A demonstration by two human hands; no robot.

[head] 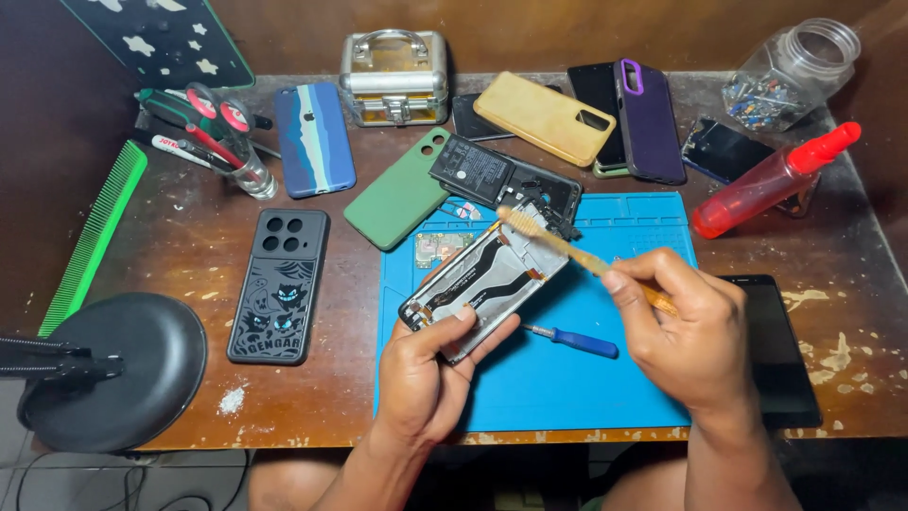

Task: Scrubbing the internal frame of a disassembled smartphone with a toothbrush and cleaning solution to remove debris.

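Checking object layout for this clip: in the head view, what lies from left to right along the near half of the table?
Black lamp base → black phone case → left hand holding the opened phone → blue screwdriver → right hand holding the toothbrush → dark phone.

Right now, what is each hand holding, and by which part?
The left hand grips the opened, backless smartphone by its lower end. The right hand pinches the tan-handled toothbrush at the rear of its handle, bristles at the phone's top.
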